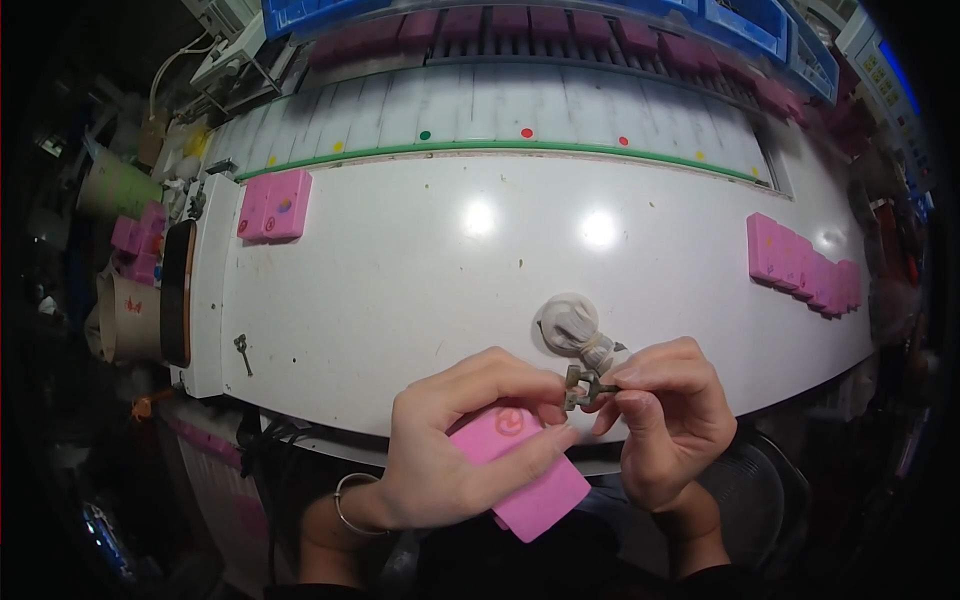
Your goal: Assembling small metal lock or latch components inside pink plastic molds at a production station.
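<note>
My left hand (pixel 465 440) is closed around a pink rectangular block (pixel 535 495), which it holds tilted near the table's front edge. A red ring-shaped mark shows on the block's upper face. Between thumb and fingers, my right hand (pixel 675 415) pinches the thin stem of a small dark metal-looking piece (pixel 580 385) with a squarish forked head. That head is close to the left fingertips; I cannot tell if they touch it. Just beyond my hands lies a tied white cloth pouch (pixel 575 325), its neck toward me.
Two pink blocks (pixel 275 205) lie at the table's left, and a row of several more (pixel 800 265) is at the right. A similar small dark piece (pixel 242 354) rests near the left edge. A green-edged white strip (pixel 480 110) crosses the back, below blue bins (pixel 745 30).
</note>
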`<move>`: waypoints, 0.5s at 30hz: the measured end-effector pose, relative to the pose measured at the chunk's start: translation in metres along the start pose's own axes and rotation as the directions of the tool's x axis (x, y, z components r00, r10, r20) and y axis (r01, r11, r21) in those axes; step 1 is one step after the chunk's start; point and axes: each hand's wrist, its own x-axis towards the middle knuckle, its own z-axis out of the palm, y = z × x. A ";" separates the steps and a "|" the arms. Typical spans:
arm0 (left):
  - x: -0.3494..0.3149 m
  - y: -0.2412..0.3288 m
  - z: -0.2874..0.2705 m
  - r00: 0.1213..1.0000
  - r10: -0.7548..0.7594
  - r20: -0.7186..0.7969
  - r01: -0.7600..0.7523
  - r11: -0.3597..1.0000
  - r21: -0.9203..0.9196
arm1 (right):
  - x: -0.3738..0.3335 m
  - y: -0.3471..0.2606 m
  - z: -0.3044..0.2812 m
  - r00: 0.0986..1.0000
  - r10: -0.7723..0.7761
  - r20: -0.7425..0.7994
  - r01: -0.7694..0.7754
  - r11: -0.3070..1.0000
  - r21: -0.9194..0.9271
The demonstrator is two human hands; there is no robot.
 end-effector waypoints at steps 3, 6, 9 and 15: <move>-0.005 0.000 -0.004 0.998 -0.061 0.025 0.062 0.997 -0.046 | -0.002 -0.001 -0.001 0.999 0.019 -0.025 -0.019 1.000 0.012; -0.005 0.000 -0.006 0.995 -0.095 0.027 0.096 0.995 -0.037 | -0.004 0.001 -0.002 1.000 0.000 -0.004 0.000 1.000 -0.015; -0.004 -0.004 -0.005 0.996 -0.077 0.053 0.080 0.995 -0.056 | -0.006 0.003 -0.003 0.999 -0.038 0.024 0.039 0.998 -0.055; -0.002 0.008 0.001 0.977 -0.211 -0.005 0.210 0.973 -0.101 | -0.009 0.005 -0.004 0.997 -0.070 0.032 0.073 0.993 -0.095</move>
